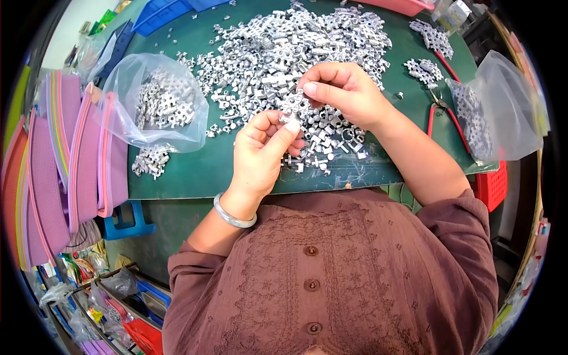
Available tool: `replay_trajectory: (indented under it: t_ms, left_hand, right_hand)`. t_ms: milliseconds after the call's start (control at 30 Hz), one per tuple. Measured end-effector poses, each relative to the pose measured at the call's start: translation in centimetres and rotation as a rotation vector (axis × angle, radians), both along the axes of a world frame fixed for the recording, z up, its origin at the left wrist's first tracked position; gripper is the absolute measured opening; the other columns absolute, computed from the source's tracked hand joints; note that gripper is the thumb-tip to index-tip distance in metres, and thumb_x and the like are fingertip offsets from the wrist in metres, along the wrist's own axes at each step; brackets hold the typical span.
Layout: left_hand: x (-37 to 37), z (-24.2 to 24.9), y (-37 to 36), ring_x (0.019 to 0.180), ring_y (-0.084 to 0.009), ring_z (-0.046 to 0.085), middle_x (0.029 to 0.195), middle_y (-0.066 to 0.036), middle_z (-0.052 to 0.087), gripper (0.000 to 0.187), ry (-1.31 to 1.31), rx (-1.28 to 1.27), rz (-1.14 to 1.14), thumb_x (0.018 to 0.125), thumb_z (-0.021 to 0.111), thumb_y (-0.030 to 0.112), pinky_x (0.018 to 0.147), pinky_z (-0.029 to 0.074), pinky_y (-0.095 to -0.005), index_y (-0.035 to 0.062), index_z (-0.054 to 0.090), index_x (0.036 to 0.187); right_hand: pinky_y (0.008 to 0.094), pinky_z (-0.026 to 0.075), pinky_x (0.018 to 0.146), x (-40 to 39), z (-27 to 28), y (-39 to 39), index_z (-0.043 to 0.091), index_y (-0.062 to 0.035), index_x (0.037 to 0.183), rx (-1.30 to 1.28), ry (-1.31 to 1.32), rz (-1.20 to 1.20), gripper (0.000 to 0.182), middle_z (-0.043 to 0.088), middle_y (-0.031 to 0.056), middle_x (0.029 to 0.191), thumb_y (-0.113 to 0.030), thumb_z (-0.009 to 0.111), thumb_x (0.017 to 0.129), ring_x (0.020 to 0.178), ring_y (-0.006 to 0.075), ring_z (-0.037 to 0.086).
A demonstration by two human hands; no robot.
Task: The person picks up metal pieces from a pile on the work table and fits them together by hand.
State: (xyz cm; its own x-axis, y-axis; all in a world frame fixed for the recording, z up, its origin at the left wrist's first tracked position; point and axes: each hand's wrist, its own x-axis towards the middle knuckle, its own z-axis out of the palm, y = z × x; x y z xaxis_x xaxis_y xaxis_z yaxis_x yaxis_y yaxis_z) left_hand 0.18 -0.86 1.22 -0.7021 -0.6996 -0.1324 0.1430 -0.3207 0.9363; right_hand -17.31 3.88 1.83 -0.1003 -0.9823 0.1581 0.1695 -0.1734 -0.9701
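Observation:
Both hands are over the near part of a large heap of small silver metal pieces (pixel 266 53) on the green table (pixel 195 174). My left hand (pixel 263 145), with a pale bangle (pixel 234 213) at the wrist, pinches a small metal piece (pixel 288 118) between thumb and fingers. Just above and to the right, my right hand (pixel 343 94) has thumb and index finger closed at the upper edge of what looks like a metal piece (pixel 297 102). Whether the two hands share one piece is too small to tell.
Clear plastic bags of metal parts stand left (pixel 189 118) and right (pixel 482 127). Red-handled pliers (pixel 439 105) lie at the right, near metal clusters (pixel 423 71). Blue bins (pixel 163 18) and a pink tray (pixel 402 6) line the far edge. Purple striped material (pixel 80 154) hangs at left.

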Motion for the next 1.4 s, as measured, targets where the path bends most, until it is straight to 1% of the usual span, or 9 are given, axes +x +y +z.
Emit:
replay_trajectory:
  t_ms: [100,200,300,400,600,700,900,1000,1400]
  left_hand:
    - [0.04,0.14,-0.08,0.06,-0.0112,0.057,0.073,-0.006,0.059,0.013,0.011,0.065,-0.017,0.08,0.055,0.009,0.054,0.046,-0.021,0.0004,0.053,0.09]
    - [0.06,0.05,-0.12,0.061,-0.011,0.057,0.073,-0.006,0.059,0.013,0.025,0.079,-0.023,0.081,0.055,0.009,0.054,0.046,-0.021,0.0005,0.053,0.09]
    - [0.1,-0.16,-0.18,0.061,-0.0109,0.057,0.073,-0.006,0.059,0.013,0.029,0.089,-0.02,0.081,0.055,0.009,0.054,0.046,-0.021,0.0004,0.052,0.09]
    - [0.12,-0.12,-0.15,0.061,-0.0109,0.057,0.073,-0.006,0.059,0.013,0.025,0.088,-0.014,0.08,0.055,0.009,0.054,0.046,-0.0212,0.0003,0.052,0.09]
    - [0.03,-0.33,-0.05,0.061,-0.0117,0.057,0.074,-0.006,0.059,0.013,0.026,0.107,-0.022,0.08,0.056,0.007,0.054,0.046,-0.0214,0.0005,0.052,0.091]
    - [0.0,-0.32,-0.01,0.061,-0.0119,0.057,0.073,-0.006,0.059,0.013,0.026,0.114,-0.024,0.08,0.055,0.007,0.053,0.046,-0.0214,0.0005,0.052,0.091]
    - [0.03,-0.31,0.08,0.061,-0.0118,0.057,0.073,-0.006,0.059,0.014,0.026,0.114,-0.024,0.08,0.056,0.007,0.053,0.046,-0.0213,0.0004,0.052,0.091]
    - [0.04,-0.32,0.12,0.061,-0.0115,0.057,0.073,-0.006,0.059,0.013,0.027,0.11,-0.024,0.08,0.056,0.007,0.053,0.046,-0.0213,0.0,0.052,0.09]
    - [-0.07,0.05,0.33,0.062,-0.0113,0.056,0.073,-0.006,0.058,0.011,0.025,0.144,-0.037,0.08,0.053,0.006,0.054,0.045,-0.021,-0.0003,0.052,0.09]
  right_hand:
    - [0.0198,0.041,0.062,-0.06,0.06,0.01,0.058,0.0007,0.086,0.023,-0.016,0.013,0.014,0.056,-0.0002,0.074,-0.012,0.054,0.081,0.067,0.0055,0.049]
    - [0.02,0.041,0.063,-0.09,-0.09,-0.05,0.057,0.0009,0.086,0.02,-0.008,0.019,0.014,0.056,-0.0001,0.074,-0.012,0.053,0.081,0.067,0.0057,0.049]
    - [0.021,0.043,0.061,-0.05,-0.19,-0.07,0.058,-0.0006,0.088,0.015,0.026,0.009,0.016,0.054,-0.0006,0.073,-0.015,0.053,0.082,0.066,0.0067,0.049]
    - [0.0196,0.042,0.062,-0.06,-0.11,-0.04,0.057,0.0005,0.088,0.032,-0.003,0.022,0.014,0.056,0.0002,0.075,-0.011,0.053,0.081,0.067,0.0057,0.05]
    - [0.0193,0.042,0.061,-0.19,-0.41,-0.14,0.059,-0.0001,0.09,0.017,0.028,0.023,0.016,0.057,0.0001,0.076,-0.012,0.054,0.081,0.066,0.0052,0.05]
    - [0.0196,0.042,0.061,-0.04,-0.23,-0.09,0.06,-0.0011,0.09,0.026,0.055,0.003,0.016,0.055,-0.0008,0.075,-0.014,0.053,0.082,0.066,0.0056,0.049]
    - [0.0193,0.042,0.062,0.04,-0.14,-0.08,0.06,-0.0017,0.09,0.036,0.039,0.004,0.016,0.056,-0.001,0.076,-0.014,0.054,0.081,0.066,0.0052,0.049]
    - [0.0183,0.041,0.06,-0.05,-0.44,-0.2,0.059,-0.0011,0.092,0.021,0.03,0.015,0.016,0.057,-0.0008,0.076,-0.013,0.055,0.081,0.065,0.0041,0.049]
    - [0.0183,0.04,0.057,-0.1,-0.39,-0.24,0.059,-0.0002,0.088,0.014,0.038,0.012,0.014,0.056,-0.0011,0.072,-0.011,0.053,0.081,0.063,0.0043,0.047]
